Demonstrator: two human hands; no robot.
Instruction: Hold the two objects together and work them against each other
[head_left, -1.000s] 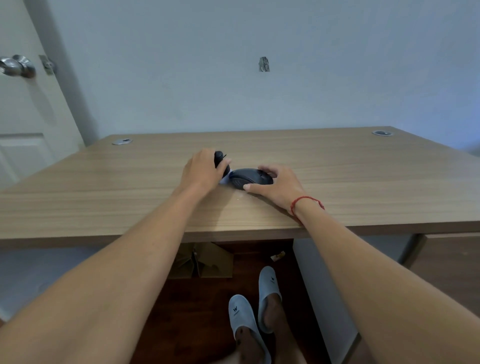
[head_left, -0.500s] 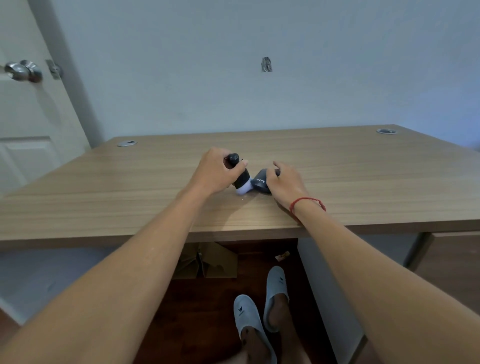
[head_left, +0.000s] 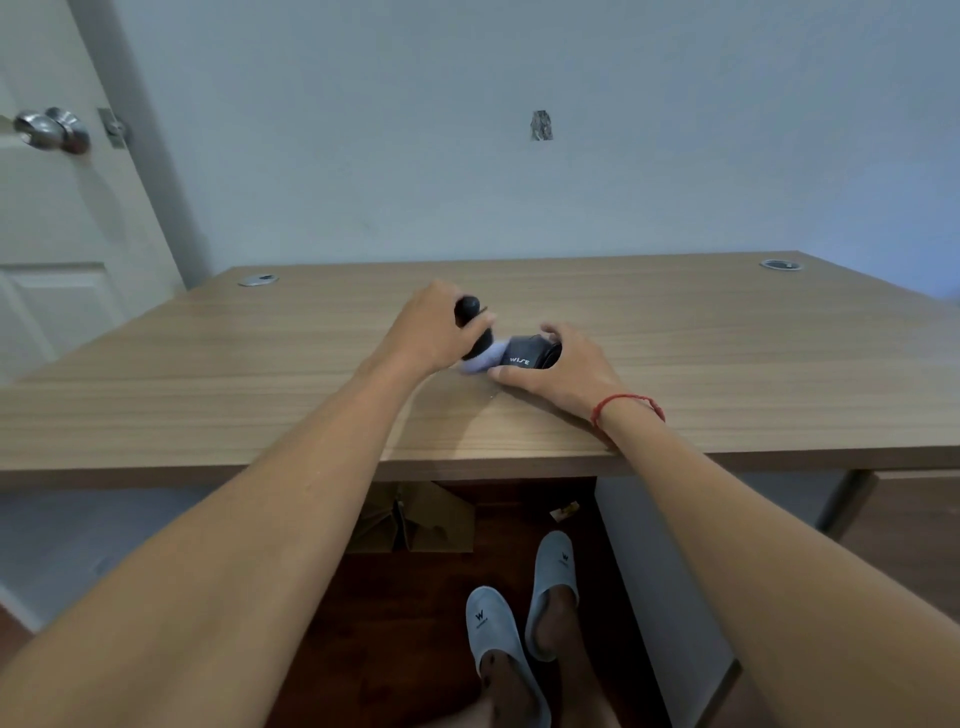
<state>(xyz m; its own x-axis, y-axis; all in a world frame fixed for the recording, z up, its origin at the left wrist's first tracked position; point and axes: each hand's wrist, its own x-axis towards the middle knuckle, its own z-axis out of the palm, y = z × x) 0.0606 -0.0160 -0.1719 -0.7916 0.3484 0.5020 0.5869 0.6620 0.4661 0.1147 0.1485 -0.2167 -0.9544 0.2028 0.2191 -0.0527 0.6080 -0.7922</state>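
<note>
My left hand (head_left: 428, 335) grips a small black rounded object (head_left: 467, 310) above the wooden desk (head_left: 727, 364). A pale lilac part (head_left: 480, 361) shows below my fingers and touches the desk. Right beside it lies a dark grey object with white lettering (head_left: 524, 354), tipped on its side. My right hand (head_left: 563, 371) holds that dark object, fingers curled over its top and thumb at its near side. The two objects touch where the pale part meets the dark one. A red string is tied round my right wrist.
A white door with a metal knob (head_left: 52, 130) stands at the left. Cable grommets (head_left: 258, 280) (head_left: 781, 265) sit at the desk's far corners. Under the desk are a cardboard box (head_left: 421, 519) and my feet in grey slippers (head_left: 498, 639).
The dark object lay flat a second ago; my right hand has tipped it onto its side. My left hand lifted the black object, and the pale part came into sight.
</note>
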